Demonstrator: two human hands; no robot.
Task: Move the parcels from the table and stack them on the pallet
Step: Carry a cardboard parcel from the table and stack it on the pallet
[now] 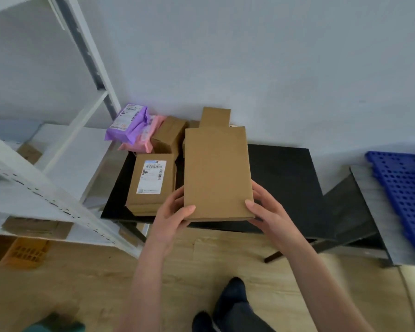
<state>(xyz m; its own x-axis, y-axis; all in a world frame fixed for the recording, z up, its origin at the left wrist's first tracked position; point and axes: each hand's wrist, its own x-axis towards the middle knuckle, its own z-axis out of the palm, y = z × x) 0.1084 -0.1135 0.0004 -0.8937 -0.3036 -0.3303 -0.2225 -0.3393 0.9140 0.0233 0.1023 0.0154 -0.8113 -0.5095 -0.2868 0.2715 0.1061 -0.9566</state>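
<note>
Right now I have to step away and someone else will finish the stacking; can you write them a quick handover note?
Left hand and right hand both grip the near corners of the plain box at the front of the black table.
Also on the table: labelled box to its left, brown boxes behind, purple bag and pink bag at the far left corner.
Blue pallet is at the right, mostly out of view; what is stacked there cannot be told.
Left: carry this box over, then the rest.
</note>
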